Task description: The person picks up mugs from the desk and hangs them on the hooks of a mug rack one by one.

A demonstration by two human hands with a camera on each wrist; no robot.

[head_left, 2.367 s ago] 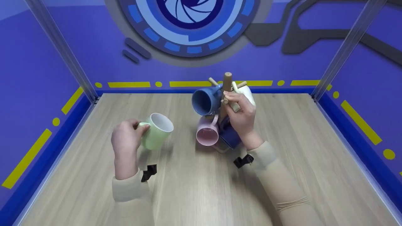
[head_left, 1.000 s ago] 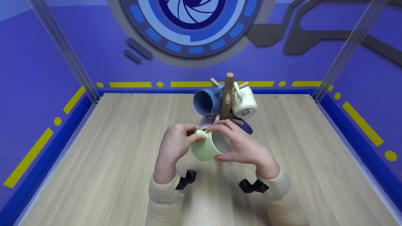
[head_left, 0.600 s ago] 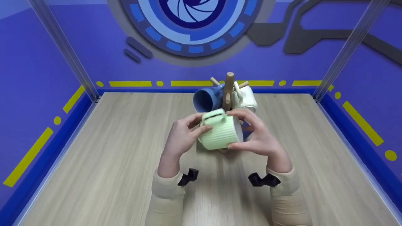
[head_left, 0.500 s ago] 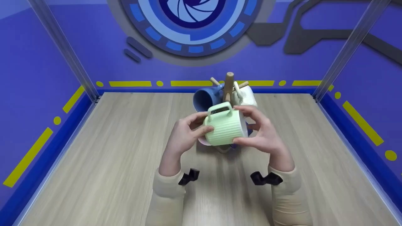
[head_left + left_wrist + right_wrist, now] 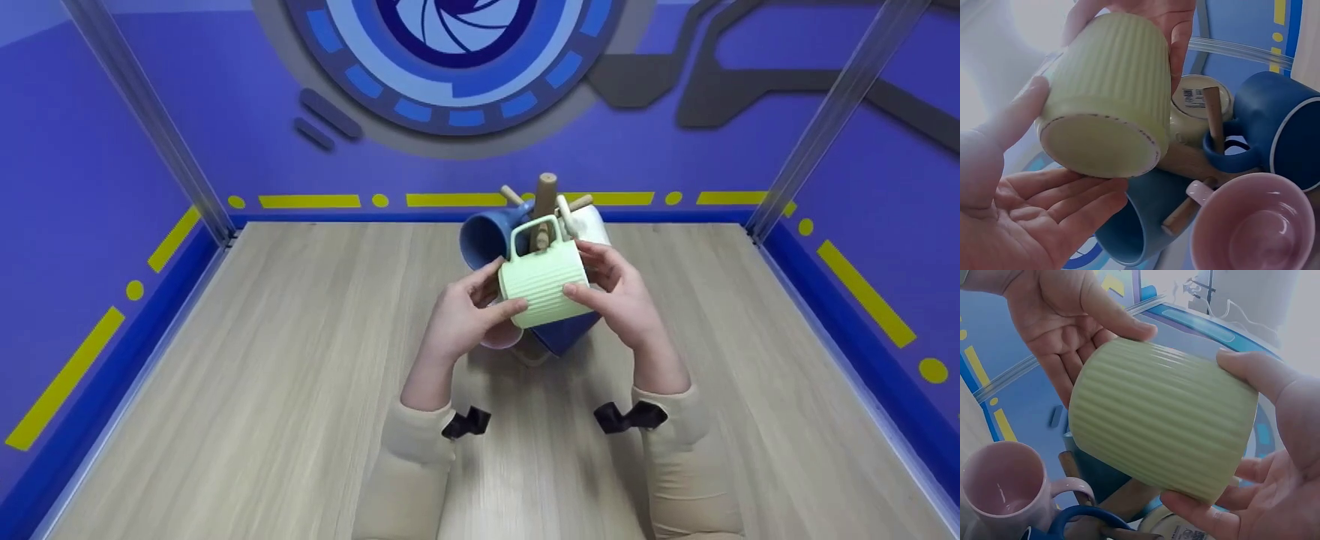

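Note:
Both hands hold a pale green ribbed mug on its side, handle up, in front of a wooden mug tree. My left hand grips the base end, thumb on the near side; in the left wrist view its fingers lie beneath the mug's base. At the rim end my right hand pinches the mug between thumb and fingers, which also shows in the right wrist view around the ribbed mug. In the head view the handle loop overlaps the tree's front peg.
On the tree hang a blue mug at upper left and a white mug at upper right. Lower down are a pink mug and a dark blue mug, partly hidden. Blue walls surround the wooden table.
My left hand has brought the green mug from the left to the tree. My right hand left the tree and took the rim end. The mug was turned handle up and raised toward the post.

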